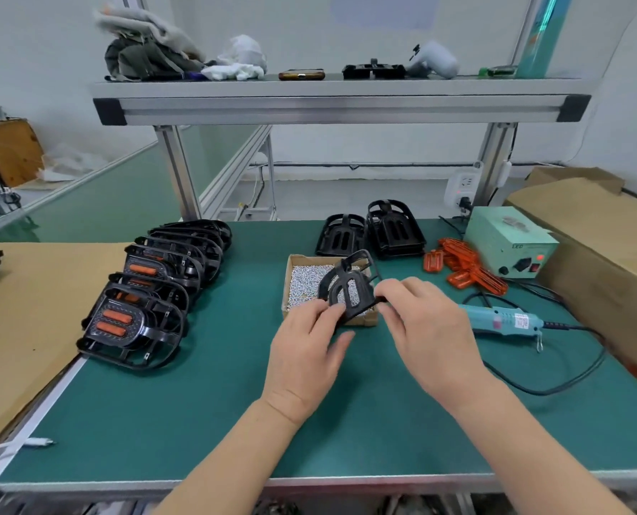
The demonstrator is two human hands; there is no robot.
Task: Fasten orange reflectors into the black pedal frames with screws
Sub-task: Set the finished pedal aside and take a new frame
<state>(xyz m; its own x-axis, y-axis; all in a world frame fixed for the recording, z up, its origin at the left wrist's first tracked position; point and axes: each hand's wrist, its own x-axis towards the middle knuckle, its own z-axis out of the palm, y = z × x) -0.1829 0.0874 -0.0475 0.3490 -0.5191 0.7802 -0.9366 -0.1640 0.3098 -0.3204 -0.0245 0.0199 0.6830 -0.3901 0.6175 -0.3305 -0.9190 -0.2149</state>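
Your green table (160, 421) carries a row of finished frames (149, 291) with orange inserts along its left side. 2 stacks of empty frames (395, 228) stand at the back. The cardboard screw box (298, 259) sits at centre, the electric screwdriver (502, 319) lies to its right, and loose orange reflectors (461, 265) are heaped behind that. You hold 1 black pedal frame (346, 288) tilted above the screw box. Your left hand (305, 358) grips its near-left edge and your right hand (428, 325) pinches its right edge.

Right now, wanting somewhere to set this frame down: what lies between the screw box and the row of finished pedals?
Head view: only bare green mat between the screw box and the finished pedals.
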